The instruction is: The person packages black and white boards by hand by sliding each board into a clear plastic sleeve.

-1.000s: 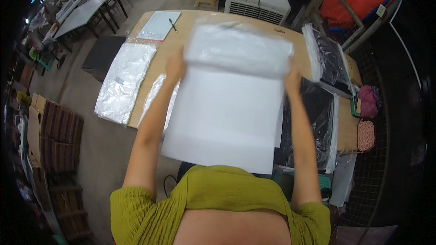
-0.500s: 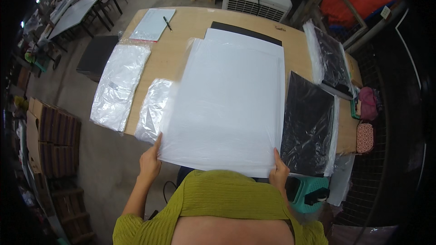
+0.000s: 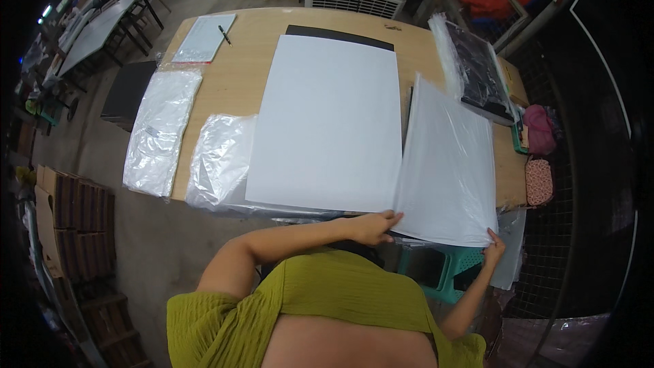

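A white sheet in a clear plastic sleeve (image 3: pixel 449 163) lies over the near right part of the table, on top of a dark pile that barely shows at its edges. Its near left corner is pinched by my left hand (image 3: pixel 375 227), which reaches across my body. At the near right corner, my right hand (image 3: pixel 494 249) grips the same sleeved sheet. Left of it rests a large bare white sheet (image 3: pixel 327 123), with a black sheet (image 3: pixel 340 36) sticking out past its far edge. Crinkled clear plastic bags (image 3: pixel 221 157) lie against the white sheet's left side.
Another pile of plastic bags (image 3: pixel 163 133) hangs near the left table edge, below a pad (image 3: pixel 204 39) with a pen (image 3: pixel 225 35). At the right sit a wrapped black stack (image 3: pixel 480 71), a pink pouch (image 3: pixel 540 129) and a patterned case (image 3: pixel 539 182). A green stool (image 3: pixel 449 279) stands under the near edge.
Both hands have carried the sleeved sheet from the middle stack to the right, over the black wrapped pile. The bare white sheet is now uncovered. The view has shifted slightly.
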The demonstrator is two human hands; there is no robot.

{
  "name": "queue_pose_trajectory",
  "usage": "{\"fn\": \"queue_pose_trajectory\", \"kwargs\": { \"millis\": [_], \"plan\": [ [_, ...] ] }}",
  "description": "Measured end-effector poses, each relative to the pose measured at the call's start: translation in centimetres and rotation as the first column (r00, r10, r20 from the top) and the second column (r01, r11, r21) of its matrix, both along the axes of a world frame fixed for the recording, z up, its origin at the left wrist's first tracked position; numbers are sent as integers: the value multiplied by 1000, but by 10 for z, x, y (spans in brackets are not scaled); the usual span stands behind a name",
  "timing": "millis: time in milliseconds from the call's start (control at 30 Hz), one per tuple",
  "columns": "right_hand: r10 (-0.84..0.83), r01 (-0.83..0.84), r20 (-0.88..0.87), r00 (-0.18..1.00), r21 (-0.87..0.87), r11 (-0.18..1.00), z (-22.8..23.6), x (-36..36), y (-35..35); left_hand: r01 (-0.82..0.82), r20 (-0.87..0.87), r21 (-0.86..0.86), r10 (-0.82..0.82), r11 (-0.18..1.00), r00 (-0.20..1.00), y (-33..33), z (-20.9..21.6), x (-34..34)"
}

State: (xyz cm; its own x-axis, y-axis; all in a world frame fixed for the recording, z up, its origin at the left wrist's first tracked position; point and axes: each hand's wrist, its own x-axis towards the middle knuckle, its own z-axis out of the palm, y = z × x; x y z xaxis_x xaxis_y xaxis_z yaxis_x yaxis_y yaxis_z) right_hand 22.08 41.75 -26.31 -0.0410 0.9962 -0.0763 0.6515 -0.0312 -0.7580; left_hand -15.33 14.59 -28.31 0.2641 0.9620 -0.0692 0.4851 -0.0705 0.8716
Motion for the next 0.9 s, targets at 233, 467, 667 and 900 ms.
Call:
{"fn": "queue_pose_trajectory", "kwargs": {
  "millis": [233,467,667,900],
  "plan": [
    [43,-40,75,996,-40,998,-24,38,54,176,32,-166,-173,970,984,36,-21,36],
    [-78,54,267,961,96,994,-49,-8,28,-935,188,338,965,110,181,-87,12,-173],
    [658,-631,5,753,292,719,14,-286,-54,-823,-143,508,917,-256,-373,-243,-92,-334],
    [982,-936,-18,189,298,186,88,-493,-201,-791,-190,599,937,-127,-294,-238,-86,-351]
  ]
}}
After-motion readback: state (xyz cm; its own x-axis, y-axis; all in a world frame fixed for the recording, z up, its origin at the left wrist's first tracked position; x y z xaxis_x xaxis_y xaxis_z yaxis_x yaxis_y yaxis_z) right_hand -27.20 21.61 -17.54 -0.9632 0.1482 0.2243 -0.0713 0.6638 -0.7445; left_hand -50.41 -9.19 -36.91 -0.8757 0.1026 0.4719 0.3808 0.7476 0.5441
